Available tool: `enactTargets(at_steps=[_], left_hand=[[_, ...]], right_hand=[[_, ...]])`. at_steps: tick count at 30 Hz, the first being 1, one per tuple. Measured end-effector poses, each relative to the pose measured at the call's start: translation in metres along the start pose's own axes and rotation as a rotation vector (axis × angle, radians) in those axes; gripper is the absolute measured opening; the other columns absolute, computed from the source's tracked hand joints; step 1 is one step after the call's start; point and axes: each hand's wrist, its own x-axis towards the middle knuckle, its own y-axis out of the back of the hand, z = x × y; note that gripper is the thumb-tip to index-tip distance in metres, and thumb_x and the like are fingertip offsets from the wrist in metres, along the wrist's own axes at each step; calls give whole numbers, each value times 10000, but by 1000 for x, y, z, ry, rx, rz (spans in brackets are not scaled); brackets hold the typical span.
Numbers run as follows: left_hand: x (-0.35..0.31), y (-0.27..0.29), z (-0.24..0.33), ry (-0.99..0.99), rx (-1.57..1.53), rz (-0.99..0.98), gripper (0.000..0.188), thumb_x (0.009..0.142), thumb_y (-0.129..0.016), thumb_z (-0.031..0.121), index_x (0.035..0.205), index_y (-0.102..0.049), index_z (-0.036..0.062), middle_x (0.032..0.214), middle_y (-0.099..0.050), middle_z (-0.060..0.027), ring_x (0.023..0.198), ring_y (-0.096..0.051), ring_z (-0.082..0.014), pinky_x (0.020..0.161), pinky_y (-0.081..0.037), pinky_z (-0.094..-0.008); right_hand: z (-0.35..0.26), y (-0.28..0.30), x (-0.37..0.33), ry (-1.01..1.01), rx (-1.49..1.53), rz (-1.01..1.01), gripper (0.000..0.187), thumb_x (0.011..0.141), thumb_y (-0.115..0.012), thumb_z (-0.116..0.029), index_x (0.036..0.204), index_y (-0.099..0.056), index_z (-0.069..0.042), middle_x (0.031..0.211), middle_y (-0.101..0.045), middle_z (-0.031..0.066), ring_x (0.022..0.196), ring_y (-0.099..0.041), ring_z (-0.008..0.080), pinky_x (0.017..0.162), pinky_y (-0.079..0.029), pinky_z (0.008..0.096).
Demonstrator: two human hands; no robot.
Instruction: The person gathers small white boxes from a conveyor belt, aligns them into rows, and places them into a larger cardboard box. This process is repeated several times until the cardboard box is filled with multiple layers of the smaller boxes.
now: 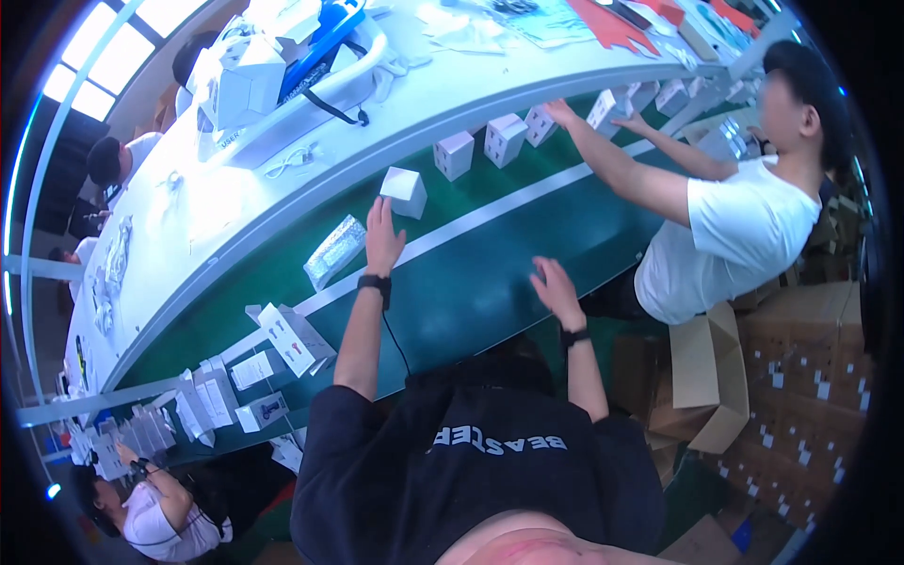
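Observation:
My left hand reaches over the green conveyor belt, fingers stretched out and its tips at the near side of a small white box. Whether the fingertips press on the box I cannot tell; the hand is not wrapped round it. Left of that hand lies a silvery bubble-wrap packet. My right hand hovers above the near green strip, fingers apart and nothing in it. Further right along the belt stand more white boxes, among them one box and another box.
A co-worker in a white shirt reaches over the belt at right. Another person sits at lower left beside stacked packets. Nearer left stands a printed white carton. A curved white table runs behind; open cardboard boxes stand at right.

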Motion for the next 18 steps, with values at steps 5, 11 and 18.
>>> enactTargets(at_steps=[5, 11, 18], left_hand=[[79, 2, -2, -95, 436, -301, 796, 753, -732, 76, 1473, -392, 92, 1466, -460, -192, 1364, -425, -394, 1114, -386, -463], [82, -33, -55, -130, 649, -323, 799, 732, -768, 141, 1462, -445, 124, 1410, -525, -207, 1311, -488, -398, 1086, -408, -472], [121, -38, -21, 297, 247, -320, 669, 786, -749, 352, 1378, -524, 136, 1367, -565, -185, 1255, -526, -399, 1039, -436, -506]], right_hand=[[-49, 21, 164, 253, -151, 116, 392, 863, -682, -120, 1234, -577, -50, 1113, -598, 162, 1122, -567, 355, 928, -494, 425], [-23, -27, 302, 497, -553, 93, 483, 865, -646, -168, 1325, -546, -63, 1317, -550, 169, 1281, -479, 357, 1057, -411, 491], [49, -38, 380, 277, 30, 35, 595, 833, -649, -257, 1386, -518, -78, 1435, -495, 184, 1338, -430, 382, 1151, -297, 473]])
